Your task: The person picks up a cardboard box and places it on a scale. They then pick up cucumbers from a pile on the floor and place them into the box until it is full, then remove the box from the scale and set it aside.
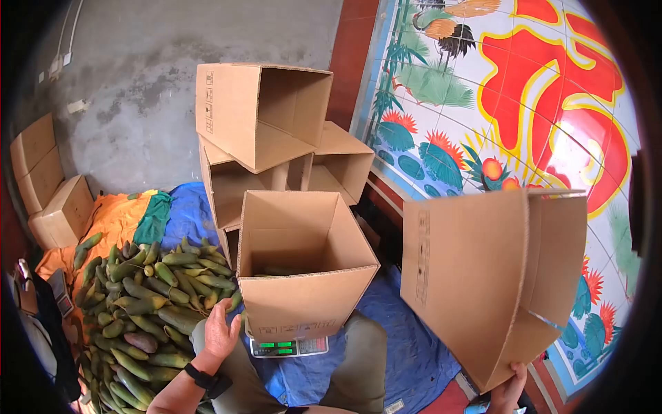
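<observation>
My left hand (222,331), with a dark watch at its wrist, is beside the near left side of an open cardboard box (303,303). Its fingers are stretched up and its thumb stands apart; a green vegetable shows just behind the fingertips. That box rests on a digital scale (289,346) with lit green displays, between my knees. A few vegetables show dimly inside. To the right, my right hand (509,390) grips the lower edge of another cardboard box (469,269), which is tilted with its open end facing right.
A large heap of thick green, cucumber-like vegetables (148,310) lies to the left. Several open boxes (234,110) are stacked ahead. Closed boxes (62,207) stand at the far left. Blue tarp (420,345) covers the floor. A painted tile wall (441,90) rises at right.
</observation>
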Available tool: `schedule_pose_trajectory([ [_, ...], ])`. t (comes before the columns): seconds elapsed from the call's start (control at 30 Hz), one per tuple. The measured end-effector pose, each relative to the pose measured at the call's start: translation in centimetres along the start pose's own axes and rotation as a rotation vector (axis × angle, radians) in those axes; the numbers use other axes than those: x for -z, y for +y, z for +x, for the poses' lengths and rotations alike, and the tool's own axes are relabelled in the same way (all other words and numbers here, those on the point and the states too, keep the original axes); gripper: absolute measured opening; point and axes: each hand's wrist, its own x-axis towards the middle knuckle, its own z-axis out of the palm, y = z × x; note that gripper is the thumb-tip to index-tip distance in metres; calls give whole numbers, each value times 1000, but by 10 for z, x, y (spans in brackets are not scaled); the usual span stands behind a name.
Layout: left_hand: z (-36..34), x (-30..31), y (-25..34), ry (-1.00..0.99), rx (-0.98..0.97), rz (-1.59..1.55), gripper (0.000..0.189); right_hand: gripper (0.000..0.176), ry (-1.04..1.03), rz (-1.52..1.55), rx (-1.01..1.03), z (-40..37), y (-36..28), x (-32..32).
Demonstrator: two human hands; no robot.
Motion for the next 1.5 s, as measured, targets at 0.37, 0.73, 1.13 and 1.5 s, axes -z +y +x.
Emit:
schedule_pose_trajectory([
  [0.37,-2,5,1,12,-1,-3,38,27,-194,172,128,122,43,-81],
  [0.73,-1,13,9,-33,66,-28,32,32,-360,315,-27,266,109,-246],
  [1.13,10,8,17,-90,116,44,29,41,-458,469,-136,393,209,-378],
  [1.5,22,12,24,-107,68,171,29,37,-400,571,-233,440,295,-437],
])
